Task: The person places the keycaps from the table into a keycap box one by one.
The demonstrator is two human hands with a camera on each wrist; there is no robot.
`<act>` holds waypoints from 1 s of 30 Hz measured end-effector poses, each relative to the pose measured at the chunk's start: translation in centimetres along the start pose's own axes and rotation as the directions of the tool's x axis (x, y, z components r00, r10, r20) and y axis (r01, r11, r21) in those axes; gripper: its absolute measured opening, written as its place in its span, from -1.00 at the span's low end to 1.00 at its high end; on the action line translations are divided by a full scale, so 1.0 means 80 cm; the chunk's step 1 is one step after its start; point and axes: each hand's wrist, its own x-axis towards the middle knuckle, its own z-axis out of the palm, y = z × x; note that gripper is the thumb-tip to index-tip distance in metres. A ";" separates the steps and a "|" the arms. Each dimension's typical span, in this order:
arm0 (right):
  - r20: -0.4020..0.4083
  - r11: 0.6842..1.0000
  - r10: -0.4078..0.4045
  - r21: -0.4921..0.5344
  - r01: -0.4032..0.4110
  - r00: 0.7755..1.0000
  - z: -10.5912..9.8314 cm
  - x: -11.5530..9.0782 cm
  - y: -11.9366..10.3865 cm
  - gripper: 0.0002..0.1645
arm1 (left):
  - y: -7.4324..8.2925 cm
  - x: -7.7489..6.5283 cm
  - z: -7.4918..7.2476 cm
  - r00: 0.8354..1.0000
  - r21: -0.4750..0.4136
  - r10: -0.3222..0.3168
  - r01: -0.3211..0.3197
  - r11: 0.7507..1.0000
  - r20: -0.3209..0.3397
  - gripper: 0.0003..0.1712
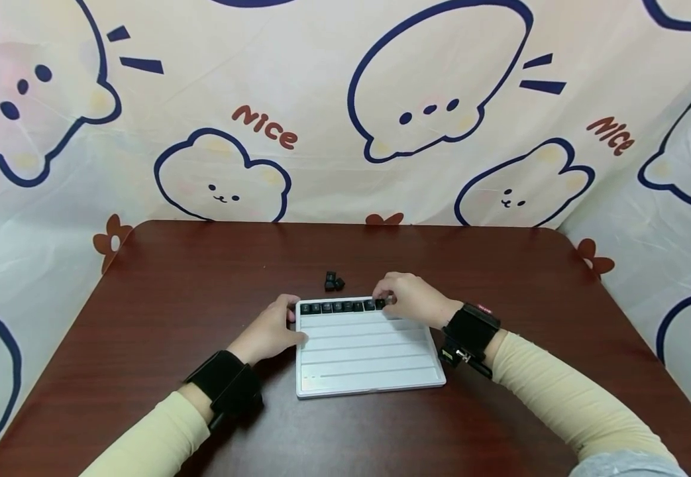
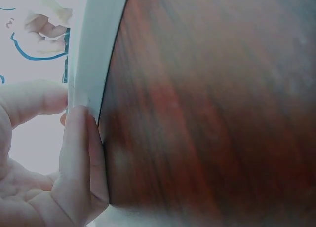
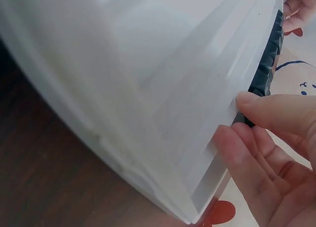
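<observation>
A shallow white tray (image 1: 369,354) with several ridged rows lies on the table. Black keycaps (image 1: 337,307) stand side by side in its far row. My left hand (image 1: 269,332) grips the tray's left edge, the thumb on the rim and the fingers against the side wall. At the right part of the far row, my right hand (image 1: 413,298) pinches a black keycap (image 3: 245,120) between thumb and fingers, beside the last ones in line. The fingers partly hide that keycap. Bare slot shows to the right of it in the right wrist view.
A small cluster of loose black keycaps (image 1: 330,285) lies on the brown table (image 1: 202,278) just beyond the tray. Behind the table hangs a printed cloth (image 1: 321,185) with cartoon figures. Black straps sit round both wrists.
</observation>
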 end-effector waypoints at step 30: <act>-0.047 1.000 0.007 -0.031 -0.008 0.999 0.007 -0.002 -0.001 -0.82 | 0.000 -0.002 -0.003 1.000 -0.011 0.005 -0.005 1.000 0.007 -0.17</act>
